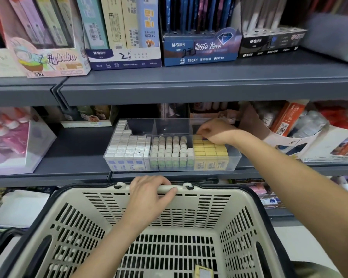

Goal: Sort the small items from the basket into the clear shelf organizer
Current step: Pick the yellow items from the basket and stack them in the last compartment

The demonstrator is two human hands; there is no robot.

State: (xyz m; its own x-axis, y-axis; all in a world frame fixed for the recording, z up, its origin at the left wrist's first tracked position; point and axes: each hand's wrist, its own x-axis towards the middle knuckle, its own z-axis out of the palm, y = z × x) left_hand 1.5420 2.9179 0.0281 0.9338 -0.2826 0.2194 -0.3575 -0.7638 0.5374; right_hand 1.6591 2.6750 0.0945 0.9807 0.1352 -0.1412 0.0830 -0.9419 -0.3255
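A cream slatted basket (72,227) fills the lower view. My left hand (149,194) grips its far rim, fingers curled over the edge. One small yellow box (203,272) lies on the basket floor near the bottom edge. The clear shelf organizer (234,160) stands on the middle shelf with three sections: white boxes (129,147) on the left, round-capped sticks (172,148) in the middle, yellow boxes (210,150) on the right. My right hand (214,131) reaches into the right section, fingertips down on the back row of yellow boxes; whether it pinches one is hidden.
A grey shelf edge (189,91) overhangs the organizer just above my right hand. Display cartons of pens and pencils (125,47) stand on the upper shelf. A clear box of glue bottles (12,141) sits left of the organizer, orange and red packs (301,125) to its right.
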